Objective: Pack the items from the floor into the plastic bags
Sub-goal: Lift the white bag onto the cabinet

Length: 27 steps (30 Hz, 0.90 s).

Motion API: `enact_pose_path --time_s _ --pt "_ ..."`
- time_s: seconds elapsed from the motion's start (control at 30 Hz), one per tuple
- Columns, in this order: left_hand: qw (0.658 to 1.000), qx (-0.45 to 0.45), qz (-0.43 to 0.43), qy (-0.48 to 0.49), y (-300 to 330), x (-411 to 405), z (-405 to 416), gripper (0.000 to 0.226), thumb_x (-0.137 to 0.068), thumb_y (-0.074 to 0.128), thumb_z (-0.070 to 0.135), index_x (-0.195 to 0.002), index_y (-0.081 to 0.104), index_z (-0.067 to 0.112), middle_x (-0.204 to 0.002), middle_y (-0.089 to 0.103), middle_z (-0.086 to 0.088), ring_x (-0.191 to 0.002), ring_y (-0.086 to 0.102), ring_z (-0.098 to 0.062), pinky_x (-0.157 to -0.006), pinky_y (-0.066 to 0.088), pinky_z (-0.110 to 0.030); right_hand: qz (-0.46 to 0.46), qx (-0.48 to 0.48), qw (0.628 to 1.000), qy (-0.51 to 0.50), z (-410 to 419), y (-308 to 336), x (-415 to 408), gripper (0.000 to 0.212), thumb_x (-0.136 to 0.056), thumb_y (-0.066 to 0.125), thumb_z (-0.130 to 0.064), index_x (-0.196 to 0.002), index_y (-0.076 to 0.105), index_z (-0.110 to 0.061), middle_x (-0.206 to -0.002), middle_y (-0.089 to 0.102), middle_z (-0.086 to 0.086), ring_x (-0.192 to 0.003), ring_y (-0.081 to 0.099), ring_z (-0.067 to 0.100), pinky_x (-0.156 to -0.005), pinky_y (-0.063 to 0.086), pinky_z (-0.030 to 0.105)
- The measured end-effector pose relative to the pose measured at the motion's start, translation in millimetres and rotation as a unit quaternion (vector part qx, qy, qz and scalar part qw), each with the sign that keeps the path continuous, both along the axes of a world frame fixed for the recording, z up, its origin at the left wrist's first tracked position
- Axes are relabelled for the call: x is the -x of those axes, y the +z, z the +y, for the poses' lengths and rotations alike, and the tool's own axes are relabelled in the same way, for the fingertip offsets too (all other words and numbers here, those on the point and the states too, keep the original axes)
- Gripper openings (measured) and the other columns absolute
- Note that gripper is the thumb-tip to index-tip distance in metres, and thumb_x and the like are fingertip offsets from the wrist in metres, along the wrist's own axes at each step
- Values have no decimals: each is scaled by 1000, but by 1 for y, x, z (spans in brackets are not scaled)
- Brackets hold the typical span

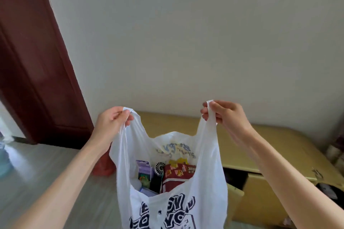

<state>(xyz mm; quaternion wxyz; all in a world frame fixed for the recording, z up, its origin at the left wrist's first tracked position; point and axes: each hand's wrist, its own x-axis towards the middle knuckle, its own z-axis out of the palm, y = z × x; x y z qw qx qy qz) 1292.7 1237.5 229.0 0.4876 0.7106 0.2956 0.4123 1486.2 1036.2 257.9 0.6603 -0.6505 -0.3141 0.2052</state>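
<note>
Hanging in mid-air between two raised arms, the white plastic bag [173,201] with dark blue printed lettering is the centre of the scene and is held wide open at its mouth. To the upper left of the bag, the left hand [111,122] pinches the left handle loop [130,115], thumb and curled fingers closed on the thin plastic. To the upper right of the bag, the right hand [225,115] grips the right handle loop [209,111] in the same way, its fingers curled round the strip. Inside the bag, several packed goods show through the mouth: a purple carton [144,170] toward the left side, a small round white fan-like object [159,167] in the middle with a dark item below it, and a red snack packet [178,174] toward the right side; something yellow [179,161] peeks up behind the packet. Behind the bag and to its right stands a low yellow-tan cabinet [270,147] against a pale wall [186,33]. Just left of the bag, low down and partly hidden by the left forearm, sits a red object [104,165] on the grey floor [46,169]. Further left of the bag rises a dark red-brown door [33,61], and at the far left edge a pale blue, blurred object [3,161] rests on the floor.
</note>
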Motion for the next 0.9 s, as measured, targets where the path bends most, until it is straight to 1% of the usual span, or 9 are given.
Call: enact_pose_path --time_s 0.07,0.13,0.2,0.3,0.4,0.5,0.6,0.8,0.9 --pt "1000 3 -16 5 13 -20 23 19 -92 50 6 -79 62 12 -61 65 6 -49 56 3 -54 44 -5 -5 -8 1000 15 24 13 -20 22 -93 46 -9 -86 67 -5 -70 71 0 -63 65 11 -59 52 18" --pt "1000 4 -17 5 25 -43 46 17 -92 50 6 -80 62 9 -65 64 2 -47 56 3 -54 45 -6 -1 -15 999 30 48 24 -40 22 -94 46 -9 -87 67 -4 -73 71 3 -66 66 13 -65 55 21" --pt "1000 -3 3 -10 38 -69 70 17 -91 52 7 -78 63 10 -59 66 6 -46 56 2 -53 46 -7 3 -11 999 43 72 33 -59 22 -93 46 -8 -85 67 -3 -75 71 6 -68 66 16 -69 56 23" --pt "1000 -1 19 -23 53 -108 105 21 -91 52 6 -74 62 13 -61 66 4 -51 59 -7 -58 48 -17 0 -8 999 43 108 46 -84 22 -93 46 -5 -85 66 -2 -77 71 8 -68 65 17 -68 56 23" --pt "1000 -9 10 -26 65 -147 139 23 -91 50 4 -72 60 12 -70 63 -4 -59 56 -16 -61 46 -23 -11 -11 1000 11 145 60 -114 20 -92 47 -4 -86 66 -2 -78 70 9 -68 65 17 -72 56 27" --pt "998 -30 19 -43 71 -182 180 23 -91 50 5 -72 60 13 -71 63 -3 -52 59 -6 -53 47 -12 -17 -9 999 -26 181 69 -146 21 -92 47 -3 -83 66 -3 -77 68 9 -70 63 18 -76 55 30" --pt "996 -42 28 -69 69 -217 223 23 -90 51 5 -71 62 12 -71 65 -3 -46 58 1 -55 49 -15 -8 -11 998 -57 214 69 -182 20 -91 47 -3 -82 65 -3 -78 67 9 -70 62 19 -78 53 31" --pt "995 -33 47 -86 63 -300 287 25 -88 49 2 -67 61 8 -67 63 -4 -54 57 -13 -59 46 -23 56 -5 990 -126 274 62 -255 17 -88 50 -1 -83 66 -2 -79 69 10 -71 64 20 -74 54 30" --pt "993 -29 64 -92 55 -336 311 25 -88 49 2 -66 61 7 -66 63 -4 -53 56 -11 -57 45 -22 69 7 986 -150 300 53 -286 15 -88 51 0 -85 66 -1 -80 69 10 -72 65 20 -74 54 30"
